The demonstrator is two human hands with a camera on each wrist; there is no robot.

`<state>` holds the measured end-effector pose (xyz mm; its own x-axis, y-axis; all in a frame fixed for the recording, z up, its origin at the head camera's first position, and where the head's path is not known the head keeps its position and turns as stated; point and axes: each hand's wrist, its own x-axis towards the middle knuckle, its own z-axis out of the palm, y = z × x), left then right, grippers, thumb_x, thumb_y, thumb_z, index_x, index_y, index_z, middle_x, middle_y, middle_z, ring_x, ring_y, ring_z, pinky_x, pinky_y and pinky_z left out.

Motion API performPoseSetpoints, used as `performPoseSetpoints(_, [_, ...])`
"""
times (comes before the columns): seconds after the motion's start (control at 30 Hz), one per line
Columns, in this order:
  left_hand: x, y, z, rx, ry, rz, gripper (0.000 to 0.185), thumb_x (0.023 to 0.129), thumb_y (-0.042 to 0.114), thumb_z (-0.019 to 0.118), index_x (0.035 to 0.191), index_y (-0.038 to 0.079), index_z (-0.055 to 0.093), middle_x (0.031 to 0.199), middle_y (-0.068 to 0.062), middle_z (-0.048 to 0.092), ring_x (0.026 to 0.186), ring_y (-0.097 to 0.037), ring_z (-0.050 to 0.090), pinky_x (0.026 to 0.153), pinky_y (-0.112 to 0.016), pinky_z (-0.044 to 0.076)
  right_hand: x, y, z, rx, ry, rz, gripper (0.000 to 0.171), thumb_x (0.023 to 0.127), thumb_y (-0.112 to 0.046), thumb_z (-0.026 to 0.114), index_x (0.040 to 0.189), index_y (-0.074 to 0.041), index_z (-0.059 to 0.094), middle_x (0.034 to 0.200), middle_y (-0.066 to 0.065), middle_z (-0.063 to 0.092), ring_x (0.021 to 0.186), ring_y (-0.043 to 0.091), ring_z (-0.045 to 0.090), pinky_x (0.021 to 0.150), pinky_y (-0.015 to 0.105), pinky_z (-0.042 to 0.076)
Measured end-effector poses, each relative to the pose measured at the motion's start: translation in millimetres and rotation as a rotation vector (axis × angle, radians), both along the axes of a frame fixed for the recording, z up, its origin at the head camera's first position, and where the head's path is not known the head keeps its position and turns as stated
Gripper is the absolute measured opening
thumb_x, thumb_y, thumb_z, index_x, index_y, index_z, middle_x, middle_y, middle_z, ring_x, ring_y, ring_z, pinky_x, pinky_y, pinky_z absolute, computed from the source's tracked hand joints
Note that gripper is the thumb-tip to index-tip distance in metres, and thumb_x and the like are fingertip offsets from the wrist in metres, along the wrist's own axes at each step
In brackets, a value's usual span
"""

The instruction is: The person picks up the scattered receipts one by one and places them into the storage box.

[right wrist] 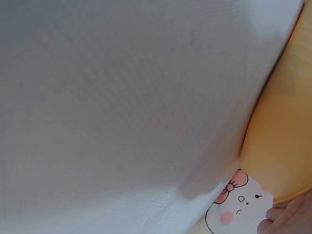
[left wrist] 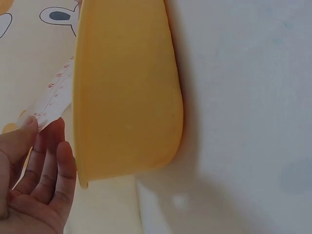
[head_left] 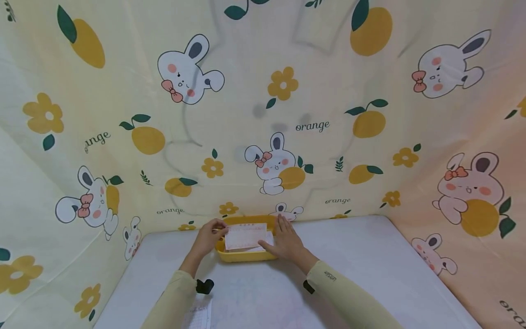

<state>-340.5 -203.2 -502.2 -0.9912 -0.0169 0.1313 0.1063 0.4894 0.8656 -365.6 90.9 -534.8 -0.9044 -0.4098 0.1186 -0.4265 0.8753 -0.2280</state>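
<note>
A yellow plastic basket (head_left: 246,257) stands at the back of the white table, with papers lying in it. My left hand (head_left: 208,237) pinches the left edge of a paper slip with red print (head_left: 245,235) between thumb and fingers; the slip is tilted up over the basket. In the left wrist view, the left hand (left wrist: 36,170) is beside the basket rim, thumb on the slip (left wrist: 56,95). My right hand (head_left: 287,240) rests over the basket's right end with fingers extended, its thumb reaching to the slip's right side. Another white paper (head_left: 269,238) shows beneath the slip.
A printed sheet (head_left: 200,316) lies on the white table (head_left: 349,260) near the left forearm, partly cut off by the frame. A patterned cloth (head_left: 328,160) with rabbits and oranges rises right behind the basket and along both sides.
</note>
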Motion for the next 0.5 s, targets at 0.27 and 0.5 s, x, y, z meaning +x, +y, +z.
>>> performPoseSetpoints(0.27, [-0.2, 2.8, -0.5, -0.034, -0.007, -0.027, 0.012, 0.106, 0.013, 0.070, 0.115, 0.005, 0.069, 0.112, -0.011, 0.073, 0.094, -0.023, 0.071, 0.093, -0.050, 0.063, -1.4, -0.9, -0.4, 0.002, 0.005, -0.006, 0.116, 0.099, -0.081, 0.042, 0.166, 0.011, 0.018, 0.177, 0.027, 0.010, 0.165, 0.040, 0.016, 0.134, 0.050, 0.017])
performPoseSetpoints(0.5, [-0.5, 4.1, -3.9, -0.066, 0.003, -0.024, 0.011, 0.104, 0.012, 0.072, 0.115, 0.007, 0.070, 0.109, -0.007, 0.073, 0.091, -0.020, 0.071, 0.088, -0.041, 0.064, 1.3, -0.9, 1.8, -0.011, 0.012, -0.004, 0.116, 0.098, -0.080, 0.045, 0.166, 0.011, 0.021, 0.176, 0.027, 0.013, 0.164, 0.041, 0.018, 0.133, 0.051, 0.018])
